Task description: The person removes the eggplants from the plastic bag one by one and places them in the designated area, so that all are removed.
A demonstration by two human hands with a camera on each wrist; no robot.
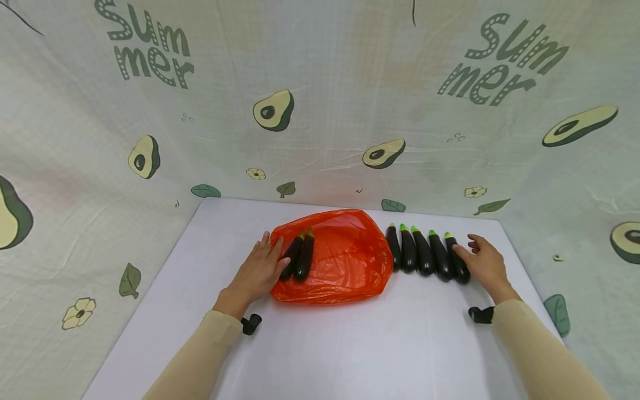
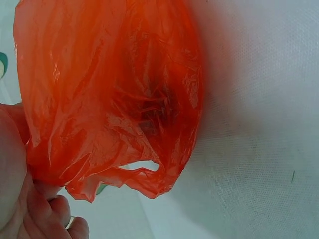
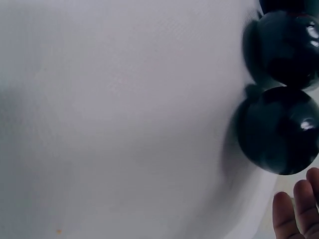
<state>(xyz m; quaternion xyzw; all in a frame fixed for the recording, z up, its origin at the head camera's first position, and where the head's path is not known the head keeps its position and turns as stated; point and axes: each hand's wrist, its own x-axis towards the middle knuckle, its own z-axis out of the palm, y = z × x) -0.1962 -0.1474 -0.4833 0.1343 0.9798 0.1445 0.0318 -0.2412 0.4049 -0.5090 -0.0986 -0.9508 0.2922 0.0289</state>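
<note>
Eggplants (image 1: pixel 424 255), five of them, stand out in a slanting row on the white tabletop (image 1: pixel 350 350), at the right of a red plastic bag (image 1: pixel 345 264); two more eggplants (image 1: pixel 304 258) lie inside it at its left. My remote view shows two bare hands. The left hand (image 1: pixel 257 272) rests at the bag's left rim; I cannot tell whether it pinches the film. The right hand (image 1: pixel 484 264) is spread loosely, thumb side at the rightmost eggplant (image 1: pixel 461 271), fingers not closed round it. From here, I judge, that smooth skin could slip from a light grip, a nudge could roll the touching neighbours, or the limp rim could fold inward. The film is thin, crinkled and shiny; the eggplants are glossy, near-black, bulbous at the lower end (bright green at the stem).
</note>
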